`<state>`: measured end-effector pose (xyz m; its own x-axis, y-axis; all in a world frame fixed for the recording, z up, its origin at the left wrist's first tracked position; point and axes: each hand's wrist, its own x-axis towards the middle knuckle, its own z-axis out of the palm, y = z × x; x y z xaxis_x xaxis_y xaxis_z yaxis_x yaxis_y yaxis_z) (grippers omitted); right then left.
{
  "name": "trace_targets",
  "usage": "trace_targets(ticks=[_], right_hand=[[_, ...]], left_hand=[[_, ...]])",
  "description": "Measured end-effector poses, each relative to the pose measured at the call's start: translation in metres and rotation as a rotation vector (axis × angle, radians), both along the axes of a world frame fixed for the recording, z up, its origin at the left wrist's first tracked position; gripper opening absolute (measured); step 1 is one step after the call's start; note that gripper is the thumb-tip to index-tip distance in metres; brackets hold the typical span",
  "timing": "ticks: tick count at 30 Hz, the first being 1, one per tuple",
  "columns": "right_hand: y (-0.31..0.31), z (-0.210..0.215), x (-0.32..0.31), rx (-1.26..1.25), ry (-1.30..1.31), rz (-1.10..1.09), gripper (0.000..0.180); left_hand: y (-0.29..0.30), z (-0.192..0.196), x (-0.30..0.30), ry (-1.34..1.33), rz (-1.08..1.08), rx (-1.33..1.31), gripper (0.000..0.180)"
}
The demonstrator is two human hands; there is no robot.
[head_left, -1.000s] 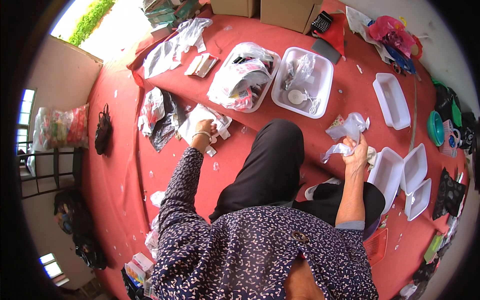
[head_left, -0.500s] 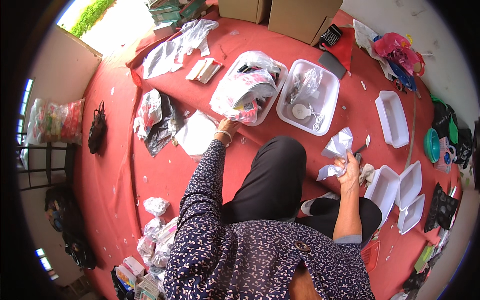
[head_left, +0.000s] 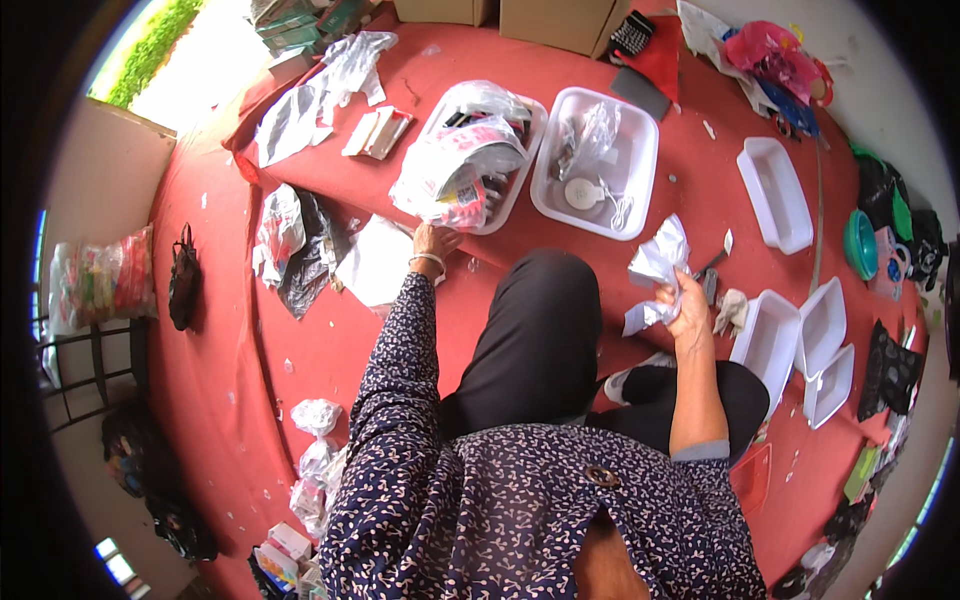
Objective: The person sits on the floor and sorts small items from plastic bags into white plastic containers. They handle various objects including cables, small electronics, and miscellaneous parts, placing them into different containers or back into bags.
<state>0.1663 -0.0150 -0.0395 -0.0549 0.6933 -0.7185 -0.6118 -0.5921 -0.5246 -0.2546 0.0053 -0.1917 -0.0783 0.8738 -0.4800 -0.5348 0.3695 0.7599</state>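
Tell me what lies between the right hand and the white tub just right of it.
In the head view, a crumpled pale scrap, perhaps cloth, lies between the right hand, which holds a crumpled white sheet, and that white tub.

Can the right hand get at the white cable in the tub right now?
Probably not freely: the right hand holds crumpled white wrapping, though the tub is open-topped and the cable looks uncovered.

This is an indoor room, home or workshop unclear. Plastic tubs (head_left: 776,200) and cardboard boxes (head_left: 555,25) stand on red floor covering (head_left: 215,420); greenery (head_left: 150,50) shows outside.
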Motion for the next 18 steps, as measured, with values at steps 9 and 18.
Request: trace_targets(ticks=[9,18], right_hand=[[-0.003,-0.006,0.000,0.003,0.032,0.012,0.014],[-0.003,-0.002,-0.002,-0.018,0.008,-0.019,0.013]], left_hand=[[-0.004,-0.004,0.025,-0.171,0.107,-0.043,0.020],[0.011,-0.038,0.011,0.540,-0.207,0.312,0.015]])
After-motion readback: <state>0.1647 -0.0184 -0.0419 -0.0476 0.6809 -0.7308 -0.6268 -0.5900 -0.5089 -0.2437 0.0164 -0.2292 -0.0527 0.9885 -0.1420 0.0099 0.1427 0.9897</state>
